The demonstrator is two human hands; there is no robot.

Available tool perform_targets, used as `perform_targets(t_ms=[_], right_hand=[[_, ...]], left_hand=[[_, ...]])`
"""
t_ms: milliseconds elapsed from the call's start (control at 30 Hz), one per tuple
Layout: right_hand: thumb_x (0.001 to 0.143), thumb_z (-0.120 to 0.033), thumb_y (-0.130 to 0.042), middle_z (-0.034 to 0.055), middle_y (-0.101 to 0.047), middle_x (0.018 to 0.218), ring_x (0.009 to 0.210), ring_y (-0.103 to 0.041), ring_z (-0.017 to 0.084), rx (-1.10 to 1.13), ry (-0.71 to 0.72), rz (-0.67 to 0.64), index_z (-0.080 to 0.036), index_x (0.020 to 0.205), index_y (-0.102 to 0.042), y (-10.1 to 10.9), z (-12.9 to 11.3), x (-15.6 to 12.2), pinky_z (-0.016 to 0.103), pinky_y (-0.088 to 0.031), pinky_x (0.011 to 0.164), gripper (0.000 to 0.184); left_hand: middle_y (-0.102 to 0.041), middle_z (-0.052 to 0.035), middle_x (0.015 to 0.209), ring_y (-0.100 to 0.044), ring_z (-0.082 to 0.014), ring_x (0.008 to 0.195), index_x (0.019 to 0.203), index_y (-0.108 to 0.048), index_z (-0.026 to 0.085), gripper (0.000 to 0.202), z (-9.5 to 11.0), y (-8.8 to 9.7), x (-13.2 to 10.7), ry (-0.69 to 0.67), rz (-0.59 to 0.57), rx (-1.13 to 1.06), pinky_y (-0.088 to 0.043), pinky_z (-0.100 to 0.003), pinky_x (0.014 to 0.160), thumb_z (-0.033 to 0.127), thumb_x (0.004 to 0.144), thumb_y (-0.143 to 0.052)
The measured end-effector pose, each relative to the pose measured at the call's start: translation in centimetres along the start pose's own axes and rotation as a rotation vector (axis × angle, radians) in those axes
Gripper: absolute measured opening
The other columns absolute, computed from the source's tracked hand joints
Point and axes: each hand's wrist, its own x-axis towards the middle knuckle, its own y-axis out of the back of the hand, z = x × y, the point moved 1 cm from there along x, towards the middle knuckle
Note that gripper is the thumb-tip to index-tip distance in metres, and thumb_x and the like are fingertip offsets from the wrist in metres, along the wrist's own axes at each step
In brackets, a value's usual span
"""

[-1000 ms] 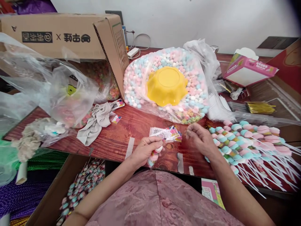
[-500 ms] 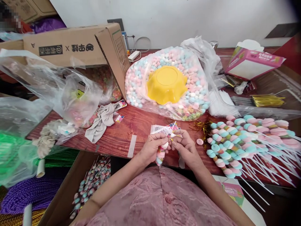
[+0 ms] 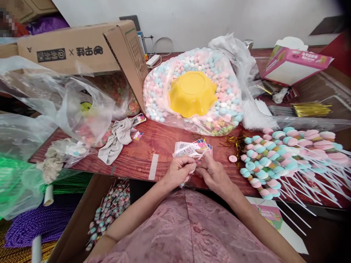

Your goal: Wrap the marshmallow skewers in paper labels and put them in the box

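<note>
Close to my body at the table's front edge, my left hand (image 3: 178, 171) is closed around the top of a wrapped marshmallow skewer (image 3: 188, 177). Its pastel candies are mostly hidden behind my fingers, and a white stick (image 3: 202, 154) slants up between my hands. My right hand (image 3: 215, 173) meets it from the other side, fingers pinched together at the neck of the wrapper; what they pinch is too small to make out. Just beyond my fingertips lie printed labels (image 3: 186, 149) in a small pile. One loose pink marshmallow (image 3: 233, 158) rests to the right.
Finished-looking marshmallow skewers (image 3: 274, 160) are heaped at right, beside gold tinsel (image 3: 238, 144) and gold twist ties (image 3: 311, 109). Behind, a yellow bowl (image 3: 192, 93) sits upside down on a bag of marshmallows (image 3: 153, 87). A cardboard box (image 3: 74, 47) and grey cloth (image 3: 117, 140) occupy the left.
The skewer has tipped and sunk behind my left fingers, so less candy shows. My right fingers have curled in tighter. The view has shifted slightly.
</note>
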Motion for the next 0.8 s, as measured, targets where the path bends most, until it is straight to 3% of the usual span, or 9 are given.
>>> perform_targets(t_ms=[133, 200, 267, 333, 400, 467, 567, 667, 800], right_hand=[[0.084, -0.015, -0.052, -0.0041, -0.067, 0.07, 0.06, -0.057, 0.013, 0.111, -0.04, -0.021, -0.019, 0.141, -0.034, -0.3, 0.4, 0.1, 0.026, -0.043, 0.063, 0.06], [0.083, -0.02, -0.058, -0.0036, -0.067, 0.072, 0.061, -0.057, 0.012, 0.201, -0.067, -0.022, -0.02, 0.138, -0.04, -0.2, 0.9, 0.0, 0.025, -0.044, 0.062, 0.058], [0.083, -0.026, -0.062, -0.0033, -0.064, 0.07, 0.06, -0.055, 0.012, 0.265, -0.098, -0.049, -0.019, 0.123, -0.055, 0.1, 1.5, -0.1, 0.024, -0.043, 0.059, 0.042], [0.083, -0.029, -0.061, -0.003, -0.059, 0.065, 0.056, -0.051, 0.01, 0.259, -0.124, -0.084, -0.018, 0.096, -0.066, 0.4, 1.9, -0.3, 0.023, -0.041, 0.055, 0.018], [0.084, -0.029, -0.06, -0.0027, -0.057, 0.061, 0.054, -0.049, 0.009, 0.194, -0.115, -0.1, -0.017, 0.077, -0.066, 0.7, 1.9, -0.5, 0.022, -0.038, 0.052, 0.015], [0.084, -0.027, -0.058, -0.0026, -0.056, 0.06, 0.053, -0.049, 0.009, 0.134, -0.075, -0.086, -0.017, 0.07, -0.065, 1.1, 1.7, -0.7, 0.022, -0.038, 0.051, 0.018], [0.084, -0.026, -0.059, -0.0018, -0.06, 0.06, 0.054, -0.053, 0.011, 0.113, -0.02, 0.051, -0.018, 0.072, -0.067, 1.8, 1.1, -1.1, 0.022, -0.042, 0.051, 0.017], [0.086, -0.025, -0.06, 0.0012, -0.071, 0.073, 0.064, -0.064, 0.015, 0.051, 0.071, 0.235, -0.021, 0.087, -0.074, 2.2, 0.3, -1.3, 0.026, -0.05, 0.06, 0.015], [0.091, -0.021, -0.052, 0.0044, -0.076, 0.098, 0.084, -0.07, 0.019, -0.101, 0.221, 0.206, -0.025, 0.113, -0.072, 1.0, -0.7, -0.4, 0.033, -0.055, 0.077, 0.03]], left_hand=[[-0.047, 0.0063, 0.048, -0.034, -0.0025, 0.03, 0.068, -0.06, 0.013, 0.03, -0.2, 0.8, 0.1, 0.044, -0.014, -0.019, -0.022, -0.016, 0.031, 0.04, 0.067, -0.074], [-0.049, 0.005, 0.048, -0.034, -0.003, 0.031, 0.068, -0.06, 0.013, 0.03, -0.2, 1.4, 0.1, 0.095, -0.027, -0.091, -0.022, -0.016, 0.031, 0.039, 0.065, -0.075], [-0.052, 0.003, 0.048, -0.037, -0.0034, 0.034, 0.066, -0.061, 0.012, 0.03, -0.2, 1.9, 0.2, 0.108, 0.0, -0.148, -0.025, -0.016, 0.033, 0.037, 0.062, -0.078], [-0.054, 0.0008, 0.048, -0.041, -0.0039, 0.038, 0.064, -0.063, 0.011, 0.03, 0.0, 2.2, 0.2, 0.092, 0.045, -0.166, -0.028, -0.016, 0.038, 0.035, 0.059, -0.079], [-0.055, -0.0003, 0.048, -0.042, -0.0039, 0.04, 0.063, -0.064, 0.01, 0.03, 0.0, 2.4, 0.4, 0.08, 0.063, -0.16, -0.029, -0.016, 0.04, 0.035, 0.059, -0.08], [-0.054, 0.0001, 0.049, -0.041, -0.004, 0.04, 0.063, -0.064, 0.011, 0.031, 0.0, 2.4, 0.6, 0.082, 0.063, -0.158, -0.028, -0.016, 0.039, 0.036, 0.059, -0.08], [-0.052, 0.0022, 0.051, -0.04, -0.0041, 0.04, 0.07, -0.066, 0.012, 0.033, -0.2, 2.3, 0.9, 0.078, 0.104, -0.15, -0.024, -0.016, 0.038, 0.04, 0.06, -0.08], [-0.052, 0.0031, 0.055, -0.045, -0.0053, 0.044, 0.08, -0.068, 0.013, 0.036, -0.3, 1.9, 1.1, 0.058, 0.152, -0.109, -0.024, -0.016, 0.039, 0.042, 0.061, -0.078], [-0.048, 0.0054, 0.053, -0.04, -0.0027, 0.04, 0.073, -0.064, 0.013, 0.027, -0.4, 0.9, 1.1, 0.031, 0.092, -0.031, -0.023, -0.016, 0.038, 0.038, 0.068, -0.071]])
